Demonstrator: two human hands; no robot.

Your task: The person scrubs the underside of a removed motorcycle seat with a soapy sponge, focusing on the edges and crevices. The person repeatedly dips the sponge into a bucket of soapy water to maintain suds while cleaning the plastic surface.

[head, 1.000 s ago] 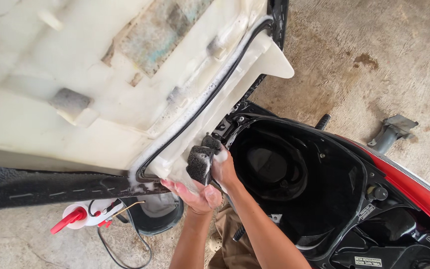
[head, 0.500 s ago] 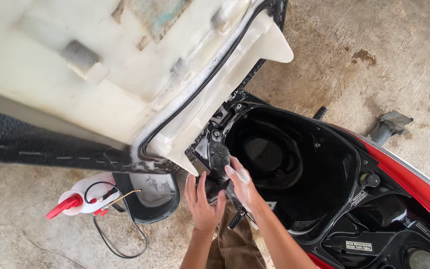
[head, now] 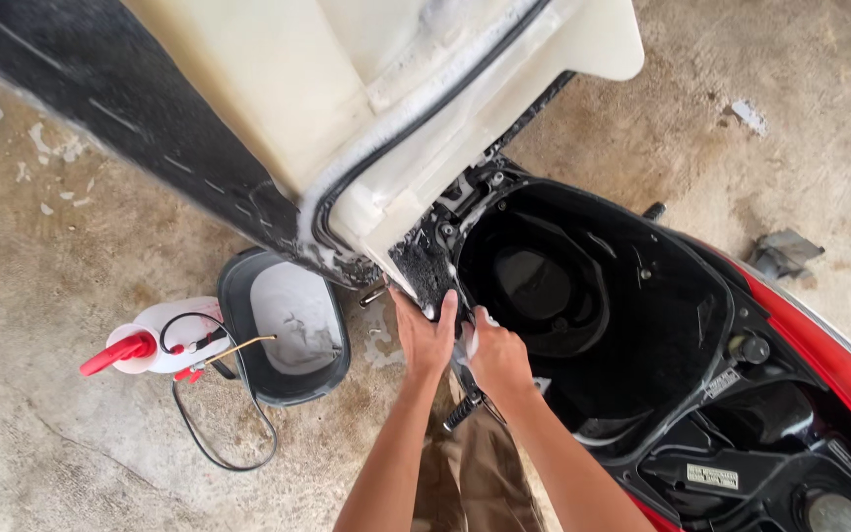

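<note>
Just hinge (head: pixel 432 266) above both grips

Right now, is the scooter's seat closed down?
No, the seat is tipped up, leaving the black storage compartment open beneath it.

Two hands (head: pixel 424 340) at work — one scooter (head: pixel 662 394), one raised seat (head: pixel 347 89), one basin (head: pixel 283 330), one pump sprayer (head: pixel 155 350).
</note>
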